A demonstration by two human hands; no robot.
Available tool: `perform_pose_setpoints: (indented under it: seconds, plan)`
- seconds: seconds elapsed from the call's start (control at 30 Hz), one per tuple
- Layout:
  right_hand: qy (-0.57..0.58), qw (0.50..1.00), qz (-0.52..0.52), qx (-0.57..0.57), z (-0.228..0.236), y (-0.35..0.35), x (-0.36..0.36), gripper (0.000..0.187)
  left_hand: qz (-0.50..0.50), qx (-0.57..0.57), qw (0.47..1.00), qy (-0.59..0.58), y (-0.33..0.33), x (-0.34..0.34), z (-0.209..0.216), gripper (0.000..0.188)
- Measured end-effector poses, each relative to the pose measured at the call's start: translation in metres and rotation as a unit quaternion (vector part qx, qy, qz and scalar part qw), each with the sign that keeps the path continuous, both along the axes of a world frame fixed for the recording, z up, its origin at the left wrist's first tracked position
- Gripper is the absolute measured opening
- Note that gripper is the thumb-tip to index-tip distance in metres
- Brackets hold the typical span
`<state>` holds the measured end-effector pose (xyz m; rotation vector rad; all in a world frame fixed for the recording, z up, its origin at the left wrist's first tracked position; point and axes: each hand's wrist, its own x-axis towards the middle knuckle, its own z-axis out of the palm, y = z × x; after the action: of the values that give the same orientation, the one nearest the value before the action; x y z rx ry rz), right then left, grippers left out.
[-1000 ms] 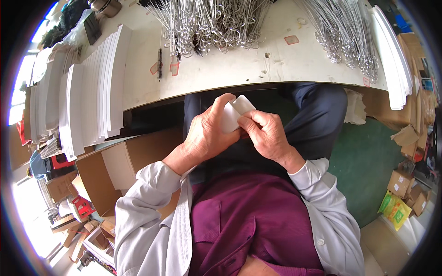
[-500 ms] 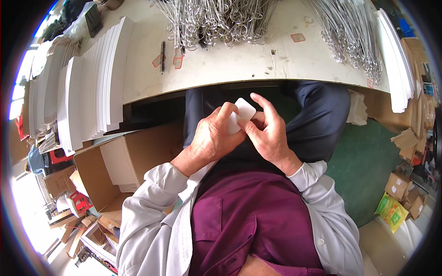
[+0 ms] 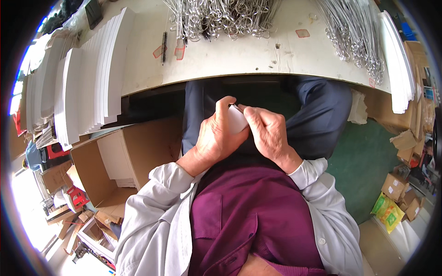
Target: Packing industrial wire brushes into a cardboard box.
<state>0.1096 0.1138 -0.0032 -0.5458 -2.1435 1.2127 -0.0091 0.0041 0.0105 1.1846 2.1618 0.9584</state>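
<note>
Now left hand and right hand pinch white card between fingertips — over lap

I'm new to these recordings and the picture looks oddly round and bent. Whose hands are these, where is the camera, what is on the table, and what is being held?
There is no machine here: a seated person works with two bare hands. The camera sits on that person's head and looks down through a fisheye lens, which is why straight edges curve. The left hand and the right hand meet over the lap, below the table edge, and together hold a small white flat piece; what it is made of I cannot tell. On the pale worktable lie heaps of silvery wire hooks, with more at the right. Stacks of white sheets stand along the left. An open brown cardboard box sits by the left knee.
</note>
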Motion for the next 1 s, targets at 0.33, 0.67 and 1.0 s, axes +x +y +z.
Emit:
perform_pose_setpoints:
  seconds: [0.33,0.67,1.0]
  plan:
    - [-0.019,0.966,-0.059,-0.252,-0.005,-0.011,-0.003,0.015,-0.029,0.022,0.998,0.047,0.000,0.004,-0.004,0.074]
    - [-0.033,0.905,-0.064,-0.419,0.007,0.010,0.002,0.015,-0.054,0.035,0.991,0.121,-0.008,-0.003,-0.006,0.044]
    - [-0.064,0.896,-0.073,-0.434,0.013,0.011,0.000,0.018,-0.043,0.025,0.994,0.099,-0.015,-0.005,-0.007,0.055]
